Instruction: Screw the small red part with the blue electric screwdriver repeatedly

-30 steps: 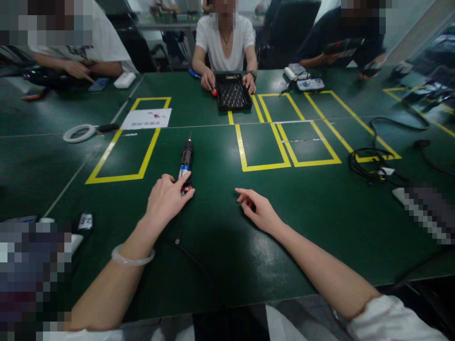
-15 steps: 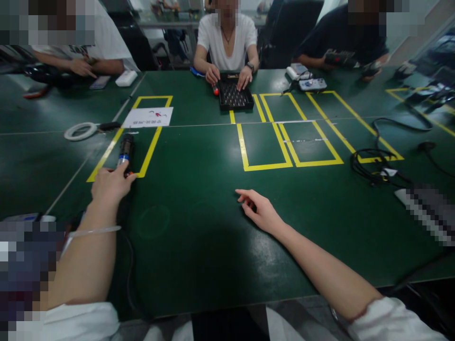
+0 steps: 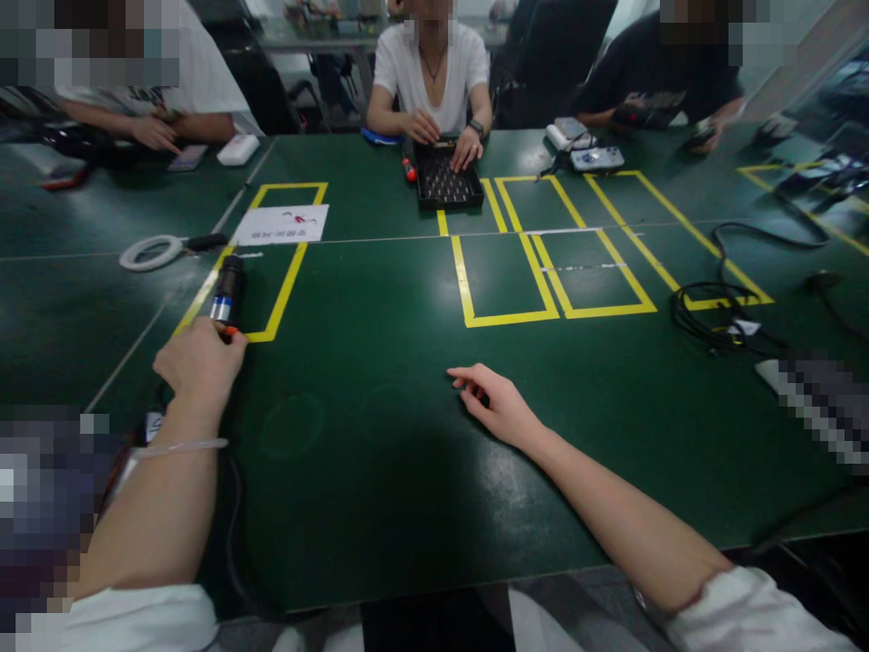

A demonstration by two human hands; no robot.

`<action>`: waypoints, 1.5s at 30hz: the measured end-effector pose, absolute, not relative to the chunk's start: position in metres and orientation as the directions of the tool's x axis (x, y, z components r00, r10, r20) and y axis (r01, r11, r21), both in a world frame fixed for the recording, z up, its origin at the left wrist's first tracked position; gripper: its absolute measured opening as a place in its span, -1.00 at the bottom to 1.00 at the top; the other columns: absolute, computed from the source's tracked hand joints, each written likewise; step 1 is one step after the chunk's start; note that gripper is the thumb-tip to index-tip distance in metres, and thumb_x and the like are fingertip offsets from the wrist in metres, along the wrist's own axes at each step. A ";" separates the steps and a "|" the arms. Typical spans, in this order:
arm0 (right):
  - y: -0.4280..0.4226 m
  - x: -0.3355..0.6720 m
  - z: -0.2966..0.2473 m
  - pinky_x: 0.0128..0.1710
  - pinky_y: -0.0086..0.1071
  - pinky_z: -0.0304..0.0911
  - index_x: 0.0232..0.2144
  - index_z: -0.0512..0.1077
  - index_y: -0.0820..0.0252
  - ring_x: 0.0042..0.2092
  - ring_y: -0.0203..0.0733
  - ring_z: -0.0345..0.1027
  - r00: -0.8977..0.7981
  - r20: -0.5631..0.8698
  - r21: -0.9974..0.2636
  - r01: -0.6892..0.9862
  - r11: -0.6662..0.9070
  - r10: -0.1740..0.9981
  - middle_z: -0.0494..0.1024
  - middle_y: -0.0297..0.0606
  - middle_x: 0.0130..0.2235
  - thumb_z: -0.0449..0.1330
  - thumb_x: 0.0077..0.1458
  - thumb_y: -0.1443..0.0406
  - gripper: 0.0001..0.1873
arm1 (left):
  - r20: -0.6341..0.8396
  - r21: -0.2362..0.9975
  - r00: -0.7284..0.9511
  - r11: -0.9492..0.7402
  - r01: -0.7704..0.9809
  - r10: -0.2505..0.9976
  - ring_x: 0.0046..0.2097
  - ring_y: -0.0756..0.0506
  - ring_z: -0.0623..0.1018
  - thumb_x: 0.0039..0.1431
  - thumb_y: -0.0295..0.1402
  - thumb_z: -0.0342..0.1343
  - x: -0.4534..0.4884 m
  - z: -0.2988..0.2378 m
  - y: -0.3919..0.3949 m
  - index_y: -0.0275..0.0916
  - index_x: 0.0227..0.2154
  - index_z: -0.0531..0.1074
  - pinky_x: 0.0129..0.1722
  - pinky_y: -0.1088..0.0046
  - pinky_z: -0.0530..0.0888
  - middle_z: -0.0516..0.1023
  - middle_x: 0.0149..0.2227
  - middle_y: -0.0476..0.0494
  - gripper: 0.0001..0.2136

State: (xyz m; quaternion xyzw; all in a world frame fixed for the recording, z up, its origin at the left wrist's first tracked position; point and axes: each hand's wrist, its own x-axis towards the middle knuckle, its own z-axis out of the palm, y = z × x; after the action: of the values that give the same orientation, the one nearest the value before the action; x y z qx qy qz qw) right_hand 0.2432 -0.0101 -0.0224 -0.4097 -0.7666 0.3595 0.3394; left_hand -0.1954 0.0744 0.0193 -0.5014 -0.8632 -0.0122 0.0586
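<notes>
My left hand (image 3: pixel 198 364) is closed round the rear end of a black and blue electric screwdriver (image 3: pixel 226 292), which lies on the green table (image 3: pixel 380 380) across the corner of a yellow taped rectangle (image 3: pixel 281 281) at the left. Its cable (image 3: pixel 231 507) trails back beside my forearm. A pale bangle sits on that wrist. Near the table's middle, my right hand (image 3: pixel 492 403) rests with the fingers loosely spread and pointing left, holding nothing.
A person opposite has hands at a black tray (image 3: pixel 446 184) with a red-handled tool (image 3: pixel 409 169) beside it. A white paper (image 3: pixel 283 225) and a white tape roll (image 3: pixel 150 253) lie far left. Coiled black cables (image 3: pixel 712 312) lie at the right. Other people sit around.
My left hand has dragged the screwdriver from the table's middle to the left taped rectangle. The right hand has stayed put.
</notes>
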 end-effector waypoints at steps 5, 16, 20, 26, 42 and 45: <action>-0.011 0.243 -0.022 -0.23 -0.37 0.28 0.08 0.37 0.12 -0.25 -0.27 0.36 -0.429 0.225 -0.838 0.373 0.398 0.875 0.49 -0.22 -0.16 0.06 0.19 0.44 -0.58 | 0.175 0.161 -0.429 0.404 0.900 0.886 -0.09 -0.29 0.48 0.21 -0.08 -0.05 -0.158 0.032 0.073 -0.36 -0.05 0.44 -0.10 0.08 0.41 0.51 -0.12 -0.33 -0.54; -0.015 0.235 -0.019 -0.32 -0.40 0.35 -0.02 0.39 0.22 -0.35 -0.32 0.42 -0.534 -0.009 -0.989 -0.118 -0.086 0.845 0.55 -0.25 -0.28 0.22 0.18 0.20 -0.65 | -0.258 0.944 0.642 0.047 0.327 0.722 -0.25 -0.04 0.50 0.27 -0.20 0.03 0.015 0.042 0.003 -0.17 0.33 0.05 -0.18 0.40 0.42 0.50 -0.33 -0.06 -0.40; -0.016 0.230 -0.018 -0.42 -0.47 0.32 -0.17 0.40 0.22 -0.42 -0.34 0.44 -0.573 -0.079 -0.953 -0.197 -0.231 0.815 0.58 -0.30 -0.37 0.32 0.08 0.14 -0.65 | -0.272 0.962 0.708 0.186 0.199 0.652 -0.29 -0.02 0.46 0.25 -0.21 0.07 0.021 0.025 -0.002 -0.17 0.36 -0.04 -0.27 0.43 0.40 0.43 -0.36 -0.03 -0.33; -0.013 0.228 -0.018 -0.50 -0.49 0.29 -0.29 0.40 0.22 -0.49 -0.36 0.41 -0.521 -0.120 -0.933 -0.233 -0.276 0.845 0.56 -0.35 -0.46 0.38 0.01 0.14 -0.66 | -0.304 0.948 0.640 0.292 0.128 0.706 -0.34 -0.02 0.50 0.24 -0.17 0.09 0.027 0.011 0.000 -0.24 0.18 0.19 -0.29 0.42 0.43 0.48 -0.38 -0.05 -0.49; -0.011 0.229 -0.023 -0.44 -0.45 0.29 -0.31 0.38 0.18 -0.42 -0.34 0.36 -0.363 -0.057 -0.984 -0.140 -0.115 0.930 0.45 -0.36 -0.42 0.34 0.04 0.13 -0.70 | -0.123 0.960 0.467 -0.014 0.279 0.876 -0.20 -0.04 0.50 0.11 -0.21 0.22 0.030 0.004 -0.002 -0.24 -0.25 0.44 -0.33 0.51 0.43 0.49 -0.23 -0.12 -0.77; -0.012 0.230 -0.022 -0.41 -0.42 0.28 -0.31 0.39 0.18 -0.41 -0.34 0.34 -0.346 0.019 -0.996 -0.086 -0.012 0.938 0.47 -0.33 -0.38 0.33 0.05 0.18 -0.75 | -0.130 0.962 0.454 0.001 0.273 0.881 -0.17 -0.06 0.52 0.08 -0.21 0.25 0.030 0.005 -0.001 -0.24 -0.22 0.42 -0.28 0.48 0.46 0.50 -0.21 -0.14 -0.73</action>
State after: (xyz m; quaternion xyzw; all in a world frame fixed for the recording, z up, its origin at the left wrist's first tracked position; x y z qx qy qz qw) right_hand 0.2297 -0.0124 -0.0217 -0.3812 -0.5586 0.6006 0.4265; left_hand 0.0299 -0.0013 0.0050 -0.6507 -0.4437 -0.2757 -0.5512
